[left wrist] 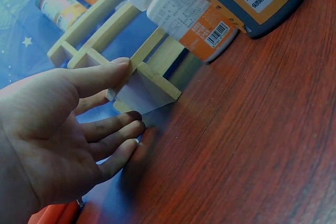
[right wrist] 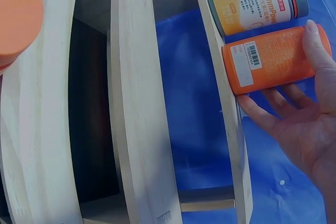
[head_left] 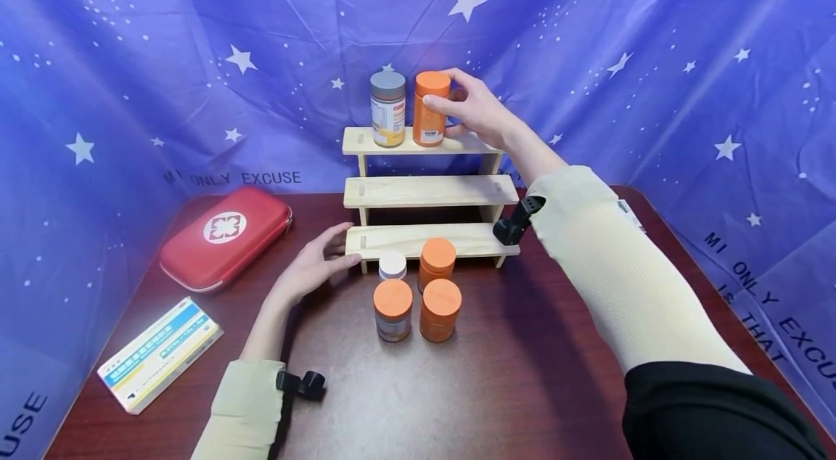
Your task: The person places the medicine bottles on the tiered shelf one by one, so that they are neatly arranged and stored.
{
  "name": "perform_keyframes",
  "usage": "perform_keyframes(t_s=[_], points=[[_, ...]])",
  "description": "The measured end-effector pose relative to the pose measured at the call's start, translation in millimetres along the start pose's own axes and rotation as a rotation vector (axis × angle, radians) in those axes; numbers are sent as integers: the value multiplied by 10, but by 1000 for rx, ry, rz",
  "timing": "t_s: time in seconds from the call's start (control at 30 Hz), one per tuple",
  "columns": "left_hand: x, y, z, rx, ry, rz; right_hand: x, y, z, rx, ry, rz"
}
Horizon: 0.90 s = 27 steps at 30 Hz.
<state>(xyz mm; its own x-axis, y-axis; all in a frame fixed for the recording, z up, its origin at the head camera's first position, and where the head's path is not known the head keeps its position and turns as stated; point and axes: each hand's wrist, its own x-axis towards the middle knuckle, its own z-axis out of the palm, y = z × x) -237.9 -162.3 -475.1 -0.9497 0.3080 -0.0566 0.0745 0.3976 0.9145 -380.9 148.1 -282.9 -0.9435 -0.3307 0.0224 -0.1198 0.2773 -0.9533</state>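
A blue curtain [head_left: 339, 17] with white stars is hanging behind the table [head_left: 522, 380], its black lettering reading "MI ONLY EXCUSE" at the left and again at the right, where "IS THAT" is showing below. A three-step wooden rack [head_left: 431, 190] is standing on the dark red-brown wood.

On its top step, a grey-lidded bottle [head_left: 388, 110] is showing "ImmPow" in the right wrist view, the next letters curving away. Just beside it, an orange bottle [head_left: 427, 115] is standing upright, its white label carrying a barcode; the right hand [head_left: 477, 110] is gripping it, thumb in front and fingers behind. The left hand [head_left: 313, 265] is holding the left end of the lowest step between thumb and forefinger.

Four bottles are crowding the front of that step: a white-lidded bottle [head_left: 392, 265], a rear orange bottle [head_left: 436, 264], a front orange bottle [head_left: 440, 311] and an orange-lidded bottle [head_left: 393, 311], whose label is reading "生产日期" in the left wrist view.

At the left, a red case [head_left: 225, 239] is bearing a white round emblem; nearer, a blue, white and yellow box [head_left: 160, 355] is lying with print too small to read.
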Motion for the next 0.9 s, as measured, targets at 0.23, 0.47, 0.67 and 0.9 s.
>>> perform_keyframes(t_s=[0.23, 0.47, 0.67, 0.9], points=[[2, 11, -2, -1, 10, 1, -5, -1, -24, 4, -19, 1], [3, 31, -7, 3, 12, -3, -6, 4, -50, -13, -14, 6], [2, 45, -11, 3, 12, -9, -8, 25, -52, -25, 2, 4], [7, 30, -5, 10, 12, -9, -19, 79, -34, -44, 26, 30]])
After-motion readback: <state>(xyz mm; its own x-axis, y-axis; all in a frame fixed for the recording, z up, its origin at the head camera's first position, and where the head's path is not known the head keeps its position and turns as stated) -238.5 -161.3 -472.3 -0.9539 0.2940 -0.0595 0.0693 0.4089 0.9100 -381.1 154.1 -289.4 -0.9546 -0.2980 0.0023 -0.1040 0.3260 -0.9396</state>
